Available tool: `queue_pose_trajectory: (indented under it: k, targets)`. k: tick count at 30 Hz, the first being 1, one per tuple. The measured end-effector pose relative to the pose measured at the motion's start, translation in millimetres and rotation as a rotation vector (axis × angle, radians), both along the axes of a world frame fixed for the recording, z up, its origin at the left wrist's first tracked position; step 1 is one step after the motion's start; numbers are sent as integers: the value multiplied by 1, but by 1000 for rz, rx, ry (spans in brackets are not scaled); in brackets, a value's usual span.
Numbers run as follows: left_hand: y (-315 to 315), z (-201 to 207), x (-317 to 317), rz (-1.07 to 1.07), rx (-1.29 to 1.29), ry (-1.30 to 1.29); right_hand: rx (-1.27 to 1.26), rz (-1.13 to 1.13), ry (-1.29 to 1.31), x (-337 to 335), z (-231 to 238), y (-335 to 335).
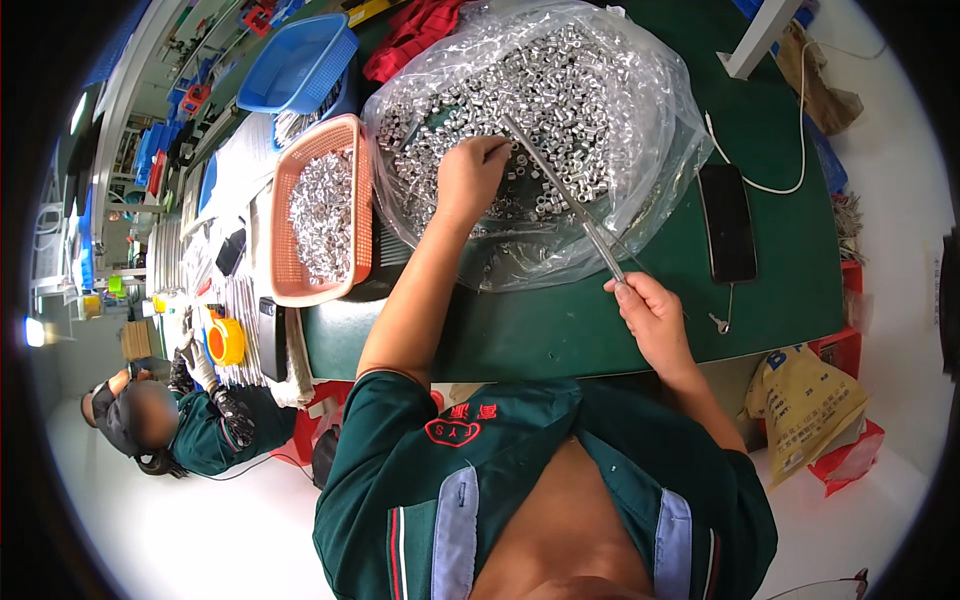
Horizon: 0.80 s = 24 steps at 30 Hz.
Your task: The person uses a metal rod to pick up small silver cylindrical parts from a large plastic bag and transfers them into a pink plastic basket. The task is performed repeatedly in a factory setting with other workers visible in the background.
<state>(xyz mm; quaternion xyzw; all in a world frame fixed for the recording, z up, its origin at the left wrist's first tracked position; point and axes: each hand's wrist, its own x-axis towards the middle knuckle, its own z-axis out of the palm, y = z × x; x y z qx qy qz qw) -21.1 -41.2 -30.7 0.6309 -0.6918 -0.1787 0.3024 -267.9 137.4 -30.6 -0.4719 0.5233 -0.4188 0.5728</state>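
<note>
A heap of small silver metal sleeves (pixel 560 100) lies on an open clear plastic bag (pixel 640 200) on the green table. My left hand (pixel 470 175) rests on the heap, fingers curled over a few sleeves near the tip of a thin metal rod (pixel 565 195). My right hand (pixel 650 315) pinches the rod's near end at the table's front. The rod slants up and left into the heap, with some sleeves threaded on it.
An orange basket (pixel 283 220) of the same silver parts stands left of the bag, a blue basket (pixel 300 60) behind it. A black phone (pixel 727 222) with a white cable lies at the right. A person in gloves (pixel 200 365) works at the far left.
</note>
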Motion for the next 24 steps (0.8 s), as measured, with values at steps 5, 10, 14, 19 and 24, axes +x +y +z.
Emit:
queue_pose_trajectory:
  k: [5, 10, 14, 19, 24]
  targets:
    - [12, -1, 16, -149, -1, -46, 11, 2, 3, 0, 1, 0]
    - [14, -9, 16, -220, -13, -108, 17, 6, 26, 0, 1, 0]
    - [12, -6, 14, -212, 18, -109, 34, -7, 10, 0, -1, 0]
    - [13, -4, 20, -211, -24, -59, 11, -7, 6, 1, 0, 1]
    - [13, -4, 14, -202, 2, -45, 20, 3, 18, 0, -2, 1]
